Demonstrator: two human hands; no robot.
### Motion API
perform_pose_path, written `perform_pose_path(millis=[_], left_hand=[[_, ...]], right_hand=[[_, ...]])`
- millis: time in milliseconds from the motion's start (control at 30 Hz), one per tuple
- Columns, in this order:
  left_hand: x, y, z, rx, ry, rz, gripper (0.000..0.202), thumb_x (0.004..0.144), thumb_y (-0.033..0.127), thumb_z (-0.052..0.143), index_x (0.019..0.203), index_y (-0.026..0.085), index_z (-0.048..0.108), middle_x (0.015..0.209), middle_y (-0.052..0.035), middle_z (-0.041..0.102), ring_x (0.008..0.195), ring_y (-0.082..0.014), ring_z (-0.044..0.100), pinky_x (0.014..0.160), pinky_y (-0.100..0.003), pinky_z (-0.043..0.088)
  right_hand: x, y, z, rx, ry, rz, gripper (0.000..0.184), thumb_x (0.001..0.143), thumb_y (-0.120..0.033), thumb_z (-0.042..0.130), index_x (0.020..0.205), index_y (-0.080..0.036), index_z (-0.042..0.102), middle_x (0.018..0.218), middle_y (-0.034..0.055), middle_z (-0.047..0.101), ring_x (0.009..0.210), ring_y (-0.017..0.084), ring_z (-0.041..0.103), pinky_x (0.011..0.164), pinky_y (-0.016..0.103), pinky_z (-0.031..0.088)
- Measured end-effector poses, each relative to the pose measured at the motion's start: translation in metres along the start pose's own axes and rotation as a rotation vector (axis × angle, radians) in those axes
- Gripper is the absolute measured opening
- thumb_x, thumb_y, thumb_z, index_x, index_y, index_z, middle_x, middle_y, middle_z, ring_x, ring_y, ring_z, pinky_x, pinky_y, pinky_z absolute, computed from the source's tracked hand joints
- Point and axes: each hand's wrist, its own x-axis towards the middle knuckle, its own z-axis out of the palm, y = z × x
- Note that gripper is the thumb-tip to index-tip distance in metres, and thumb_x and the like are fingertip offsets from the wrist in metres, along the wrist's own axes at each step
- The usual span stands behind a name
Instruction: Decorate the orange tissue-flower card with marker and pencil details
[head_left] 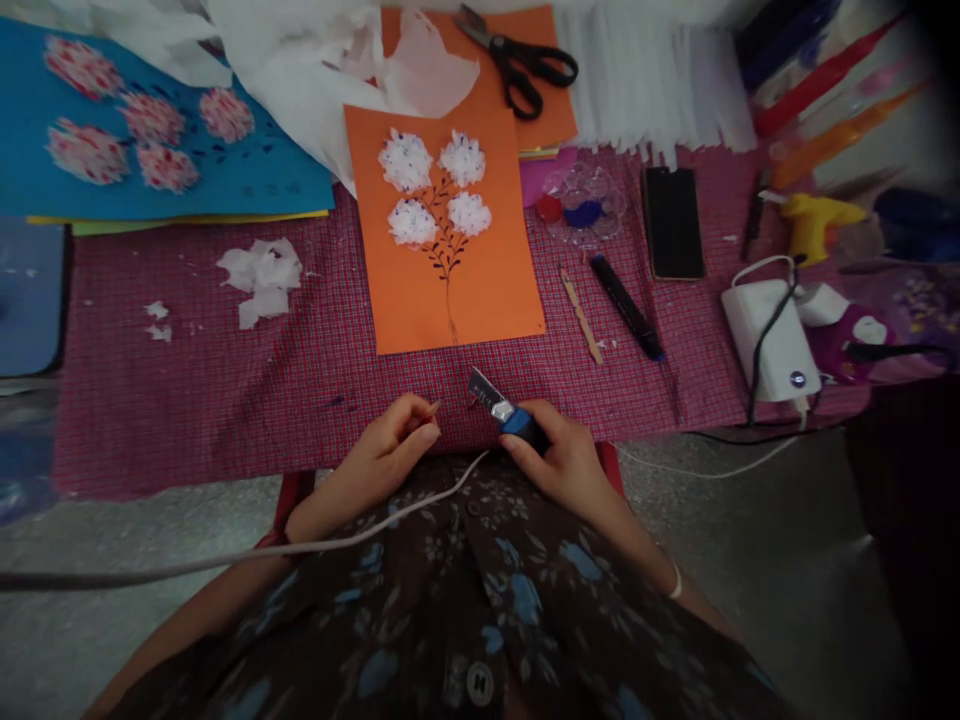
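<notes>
A: Where is the utility knife point(517, 418)?

B: Just below the orange card point(412, 315), on the wearer's side, its bare blade point(484, 387) slanting up towards the card's bottom edge. The right hand point(559, 450) is clamped round the handle.

A: And the left hand point(394, 440)?

B: Below the card's lower left corner, fingertips pinched together on a slim sliver point(434, 408), too small to identify. Blade and fingertips are apart.

A: How should the person work safely like that?

B: In my judgement, any stroke should be short, light and aimed away from the left fingers, since so little of the sliver sticks out. The blade should also be kept off the card, which it could nick.

A: Anything else to mind?

B: The white cable point(420, 505) below the card, crossing the lap under the hands. The notched wooden stick point(581, 315) and marker point(628, 308), right of the card, are clear of the blade.
</notes>
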Motion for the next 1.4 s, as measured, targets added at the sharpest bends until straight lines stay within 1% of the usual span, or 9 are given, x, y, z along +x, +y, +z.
perform_pose_path(millis=[100, 233, 367, 500, 600, 733, 900, 1067, 1400], left_hand=[[0.002, -0.001, 0.002, -0.100, -0.035, -0.030, 0.022, 0.096, 0.042, 0.045, 0.091, 0.021, 0.050, 0.068, 0.0057, 0.045, 0.058, -0.0123, 0.040, 0.056, -0.025, 0.036], [0.003, -0.001, 0.002, -0.031, -0.049, -0.008, 0.026, 0.097, 0.038, 0.043, 0.081, 0.020, 0.052, 0.066, 0.0046, 0.047, 0.058, -0.0125, 0.043, 0.056, -0.025, 0.035], [0.003, -0.003, 0.002, 0.004, -0.042, 0.049, 0.032, 0.097, 0.037, 0.044, 0.071, 0.020, 0.050, 0.068, 0.0018, 0.053, 0.066, -0.0143, 0.050, 0.064, -0.027, 0.042], [0.001, -0.005, 0.003, -0.025, -0.036, 0.037, 0.023, 0.094, 0.035, 0.049, 0.085, 0.020, 0.062, 0.077, -0.0012, 0.062, 0.082, -0.0197, 0.061, 0.083, -0.035, 0.051], [-0.001, -0.002, 0.002, -0.068, -0.084, 0.047, 0.022, 0.092, 0.035, 0.054, 0.100, 0.020, 0.069, 0.096, -0.0058, 0.071, 0.103, -0.0250, 0.065, 0.098, -0.040, 0.050], [-0.003, 0.001, 0.001, -0.099, -0.168, 0.074, 0.029, 0.097, 0.038, 0.051, 0.115, 0.022, 0.069, 0.115, -0.0065, 0.072, 0.115, -0.0246, 0.064, 0.105, -0.039, 0.047], [-0.001, -0.003, 0.004, -0.026, -0.131, 0.100, 0.035, 0.100, 0.044, 0.046, 0.108, 0.020, 0.071, 0.110, -0.0061, 0.074, 0.109, -0.0244, 0.066, 0.101, -0.038, 0.050], [-0.002, -0.004, 0.005, 0.033, -0.125, 0.105, 0.034, 0.097, 0.044, 0.048, 0.099, 0.019, 0.071, 0.097, -0.0046, 0.076, 0.092, -0.0221, 0.068, 0.084, -0.033, 0.054], [-0.004, -0.005, 0.006, 0.172, -0.006, 0.079, 0.035, 0.092, 0.044, 0.050, 0.082, 0.018, 0.071, 0.079, -0.0030, 0.074, 0.074, -0.0188, 0.065, 0.064, -0.027, 0.045]], right_hand=[[0.002, -0.005, -0.002, 0.014, -0.047, -0.007, 0.023, 0.094, -0.040, 0.056, 0.105, -0.021, 0.060, 0.087, 0.0040, 0.071, 0.075, 0.019, 0.066, 0.067, 0.029, 0.045], [0.009, -0.015, -0.004, -0.036, -0.212, -0.046, 0.020, 0.093, -0.040, 0.059, 0.100, -0.021, 0.060, 0.086, 0.0032, 0.071, 0.075, 0.018, 0.065, 0.065, 0.028, 0.042], [0.015, -0.022, -0.003, -0.106, -0.318, -0.104, 0.022, 0.094, -0.042, 0.059, 0.096, -0.020, 0.060, 0.089, 0.0044, 0.071, 0.078, 0.019, 0.065, 0.066, 0.028, 0.040], [0.019, -0.024, -0.002, -0.146, -0.336, -0.145, 0.024, 0.095, -0.042, 0.058, 0.100, -0.019, 0.061, 0.092, 0.0060, 0.073, 0.081, 0.020, 0.066, 0.067, 0.028, 0.039], [0.019, -0.023, -0.002, -0.150, -0.343, -0.150, 0.024, 0.095, -0.043, 0.058, 0.102, -0.019, 0.062, 0.094, 0.0064, 0.073, 0.082, 0.020, 0.066, 0.067, 0.028, 0.039], [0.018, -0.023, -0.002, -0.153, -0.346, -0.155, 0.024, 0.096, -0.042, 0.058, 0.102, -0.019, 0.061, 0.094, 0.0059, 0.073, 0.082, 0.019, 0.066, 0.067, 0.028, 0.038], [0.014, -0.023, -0.001, -0.189, -0.315, -0.165, 0.026, 0.096, -0.045, 0.058, 0.098, -0.019, 0.060, 0.091, 0.0056, 0.072, 0.080, 0.019, 0.065, 0.065, 0.027, 0.035], [0.009, -0.022, 0.002, -0.196, -0.291, -0.172, 0.028, 0.096, -0.047, 0.058, 0.095, -0.020, 0.061, 0.089, 0.0052, 0.072, 0.079, 0.019, 0.065, 0.065, 0.028, 0.036], [0.006, -0.021, 0.003, -0.199, -0.237, -0.165, 0.028, 0.094, -0.047, 0.060, 0.097, -0.020, 0.062, 0.089, 0.0054, 0.073, 0.080, 0.020, 0.066, 0.064, 0.028, 0.036]])
